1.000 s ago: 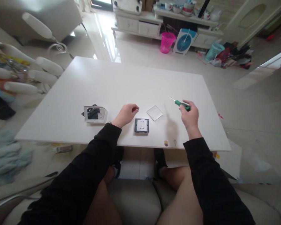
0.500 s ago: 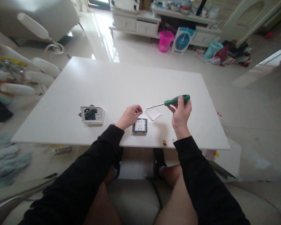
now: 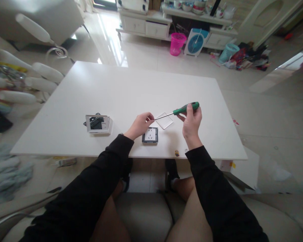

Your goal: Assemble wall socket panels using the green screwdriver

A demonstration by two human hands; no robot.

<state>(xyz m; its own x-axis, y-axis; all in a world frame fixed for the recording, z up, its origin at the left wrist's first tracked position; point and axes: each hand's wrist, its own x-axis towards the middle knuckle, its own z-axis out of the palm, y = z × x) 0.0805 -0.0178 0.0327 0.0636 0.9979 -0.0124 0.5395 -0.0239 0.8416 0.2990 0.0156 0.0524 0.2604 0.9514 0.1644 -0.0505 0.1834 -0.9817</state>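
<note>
My right hand (image 3: 192, 121) is closed around the green handle of a screwdriver (image 3: 186, 108), its shaft pointing left. The tip meets the pinched fingers of my left hand (image 3: 141, 124); whatever those fingers hold is too small to make out. Just below my left hand, a wall socket (image 3: 150, 135) with a white face and dark frame lies on the table. A clear square cover (image 3: 164, 121) rests behind the socket, partly under the screwdriver's shaft.
On the left of the white table (image 3: 131, 87) sits a white frame with black parts (image 3: 98, 123). A small yellow figure (image 3: 177, 153) lies by the front edge. Beyond the table stand a pink basket (image 3: 177, 44) and a blue-and-white fan (image 3: 196, 42).
My right hand has moved left with the screwdriver, bringing its tip to the fingers of my left hand. The left hand stays nearly in place.
</note>
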